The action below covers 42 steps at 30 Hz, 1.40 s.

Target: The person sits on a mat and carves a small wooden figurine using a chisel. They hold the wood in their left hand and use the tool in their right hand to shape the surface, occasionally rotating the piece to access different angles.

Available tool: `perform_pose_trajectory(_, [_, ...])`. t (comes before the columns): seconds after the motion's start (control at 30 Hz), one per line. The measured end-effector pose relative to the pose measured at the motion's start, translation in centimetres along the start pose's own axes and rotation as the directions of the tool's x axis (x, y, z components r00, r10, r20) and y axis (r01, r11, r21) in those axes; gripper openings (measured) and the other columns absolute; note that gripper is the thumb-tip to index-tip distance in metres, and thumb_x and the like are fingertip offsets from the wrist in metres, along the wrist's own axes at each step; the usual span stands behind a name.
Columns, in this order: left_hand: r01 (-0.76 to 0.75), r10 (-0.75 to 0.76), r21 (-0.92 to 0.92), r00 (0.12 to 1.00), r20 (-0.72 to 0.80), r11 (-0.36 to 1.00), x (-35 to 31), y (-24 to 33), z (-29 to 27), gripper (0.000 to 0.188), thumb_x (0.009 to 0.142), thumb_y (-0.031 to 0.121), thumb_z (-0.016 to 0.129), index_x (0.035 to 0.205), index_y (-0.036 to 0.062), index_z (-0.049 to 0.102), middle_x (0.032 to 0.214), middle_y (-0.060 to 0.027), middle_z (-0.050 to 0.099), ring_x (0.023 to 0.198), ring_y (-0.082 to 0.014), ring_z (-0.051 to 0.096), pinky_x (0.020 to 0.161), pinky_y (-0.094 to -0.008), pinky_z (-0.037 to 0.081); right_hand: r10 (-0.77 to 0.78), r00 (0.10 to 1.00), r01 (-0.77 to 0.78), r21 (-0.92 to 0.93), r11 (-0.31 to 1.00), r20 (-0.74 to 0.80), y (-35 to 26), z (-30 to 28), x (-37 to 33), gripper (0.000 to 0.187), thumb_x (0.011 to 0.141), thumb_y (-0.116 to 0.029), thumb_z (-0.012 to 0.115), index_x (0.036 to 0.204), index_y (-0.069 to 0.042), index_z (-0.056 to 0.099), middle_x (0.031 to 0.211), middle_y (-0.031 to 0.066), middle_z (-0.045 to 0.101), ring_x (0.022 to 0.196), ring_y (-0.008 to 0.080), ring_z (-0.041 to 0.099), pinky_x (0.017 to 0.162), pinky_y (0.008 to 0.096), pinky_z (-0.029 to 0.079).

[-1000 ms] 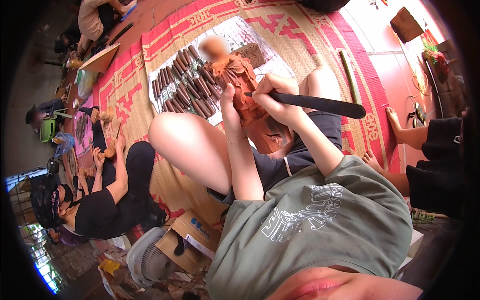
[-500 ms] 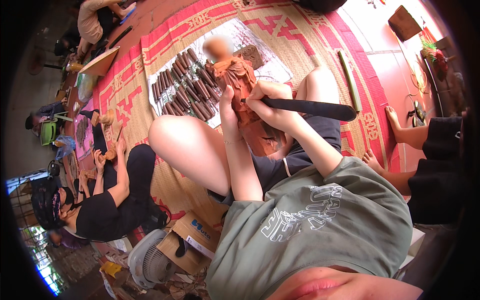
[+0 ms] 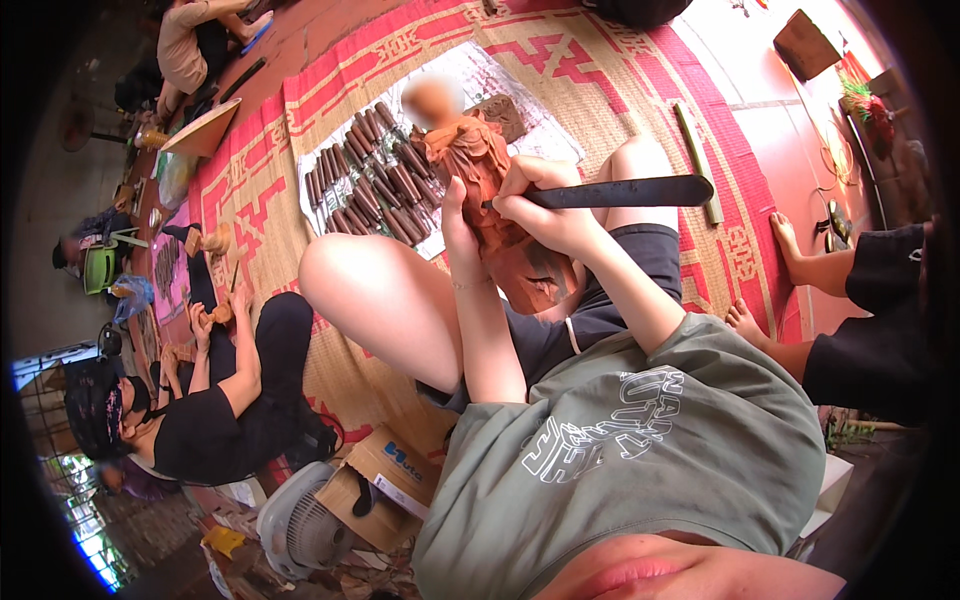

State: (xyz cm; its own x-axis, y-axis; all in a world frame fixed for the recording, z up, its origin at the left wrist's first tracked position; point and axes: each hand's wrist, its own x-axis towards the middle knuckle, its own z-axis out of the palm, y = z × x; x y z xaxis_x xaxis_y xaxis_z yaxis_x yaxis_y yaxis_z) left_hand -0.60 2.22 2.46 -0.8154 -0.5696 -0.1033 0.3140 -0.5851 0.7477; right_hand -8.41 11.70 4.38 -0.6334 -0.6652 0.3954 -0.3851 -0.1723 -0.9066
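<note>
Statue [image 3: 499,236] sits between the person's thighs, left hand [image 3: 460,222] touching it, fingers mostly hidden, grip unclear; right hand [image 3: 545,203], fingers pinching a black tool [image 3: 640,192] against it. Beyond, brown-handled tools [image 3: 403,183] lie on a white sheet [image 3: 498,74].

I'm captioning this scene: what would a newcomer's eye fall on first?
First, the reddish carving near the picture's centre, held in the left hand while the right hand holds a long black tool against it. Beyond it, rows of brown-handled tools lie on a white sheet over a red-and-tan mat.
</note>
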Motion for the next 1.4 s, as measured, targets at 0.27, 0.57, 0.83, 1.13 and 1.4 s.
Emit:
perform_pose_trajectory(0.27, [-0.046,0.046,-0.041,0.999,-0.014,0.998,0.0,-0.3,-0.6,0.053,0.086,0.039,0.049,0.118,-0.0038,0.045,0.11,-0.0136,0.055,0.093,-0.0217,0.058,0.081,-0.0334,0.048,-0.105,0.984,0.104,-0.017,0.994,-0.144,0.3,0.1,0.2,0.015,0.068,0.006,0.06,0.063,0.0,0.046,0.06,0.0061,0.053,0.054,0.011,0.049,0.052,0.0239,0.04])
perform_pose_trajectory(0.57, [0.028,-0.024,-0.09,0.999,0.043,0.996,-0.3,-0.2,-1.1,0.053,0.086,0.038,0.051,0.118,-0.0041,0.044,0.109,-0.0141,0.055,0.094,-0.0226,0.058,0.084,-0.0345,0.047,-0.065,0.996,0.067,0.046,0.997,-0.054,-0.5,0.5,-0.2,0.013,0.068,0.002,0.061,0.063,0.0,0.049,0.06,0.0063,0.054,0.054,0.012,0.052,0.053,0.0247,0.041])
perform_pose_trajectory(0.83, [-0.018,0.026,-0.108,0.997,0.072,0.994,-0.1,-0.9,-1.7,0.051,0.086,0.04,0.052,0.113,-0.0027,0.047,0.103,-0.0123,0.058,0.089,-0.0215,0.059,0.079,-0.0335,0.048,-0.05,0.999,0.052,0.129,0.99,-0.021,-0.2,-0.1,-0.1,0.012,0.069,0.001,0.06,0.064,-0.001,0.049,0.059,0.0067,0.055,0.054,0.0135,0.054,0.052,0.0252,0.041])
perform_pose_trajectory(1.13, [0.014,-0.011,-0.192,1.0,0.02,0.981,-0.6,-1.2,-2.8,0.048,0.085,0.035,0.052,0.114,-0.0033,0.046,0.105,-0.0132,0.057,0.09,-0.0219,0.059,0.08,-0.0338,0.049,-0.086,0.996,0.082,0.151,0.985,0.02,0.2,0.4,-0.5,0.013,0.069,-0.001,0.06,0.063,-0.001,0.048,0.059,0.0065,0.055,0.053,0.0131,0.053,0.052,0.0252,0.041])
perform_pose_trajectory(1.4, [-0.036,0.038,-0.203,0.999,0.008,0.979,-1.2,-0.3,-2.3,0.045,0.085,0.032,0.053,0.113,-0.0029,0.046,0.102,-0.0127,0.058,0.085,-0.0209,0.06,0.076,-0.0309,0.05,-0.096,0.995,0.089,0.155,0.984,0.04,-0.4,0.8,-0.9,0.013,0.069,0.003,0.059,0.063,-0.001,0.049,0.059,0.0069,0.055,0.052,0.0131,0.053,0.05,0.0253,0.04])
